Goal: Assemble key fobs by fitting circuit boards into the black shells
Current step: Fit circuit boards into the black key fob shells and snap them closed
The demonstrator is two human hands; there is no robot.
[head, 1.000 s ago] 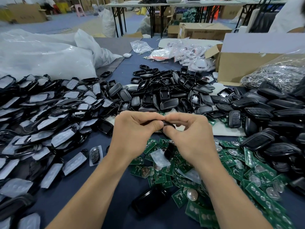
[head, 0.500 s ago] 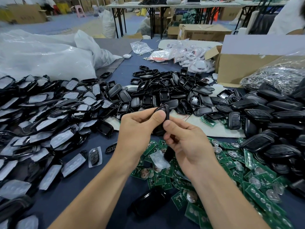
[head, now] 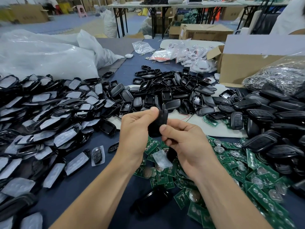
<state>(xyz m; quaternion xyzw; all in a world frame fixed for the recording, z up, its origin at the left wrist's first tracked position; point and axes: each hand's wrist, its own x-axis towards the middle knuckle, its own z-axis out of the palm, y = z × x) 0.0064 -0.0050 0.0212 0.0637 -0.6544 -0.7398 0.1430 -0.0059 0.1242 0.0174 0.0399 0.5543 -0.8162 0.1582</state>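
A black key fob shell [head: 157, 123] stands upright in the air between both hands, above the table's middle. My left hand [head: 134, 131] pinches its upper edge with thumb and fingers. My right hand [head: 186, 142] grips its lower right side, thumb against the face. Green circuit boards [head: 234, 164] with round button cells lie scattered under and right of my right hand. Whether a board sits inside the held shell is hidden.
Empty black shells [head: 165, 95] are heaped behind the hands, closed fobs [head: 277, 123] at the right, shells with clear button pads [head: 49, 113] at the left. One glossy black fob [head: 153, 202] lies near the front. A cardboard box [head: 247, 66] stands back right, white bags [head: 41, 55] back left.
The shell was held flat between both hands low over the boards. It has been turned upright and raised a little, with the left thumb now on its top edge.
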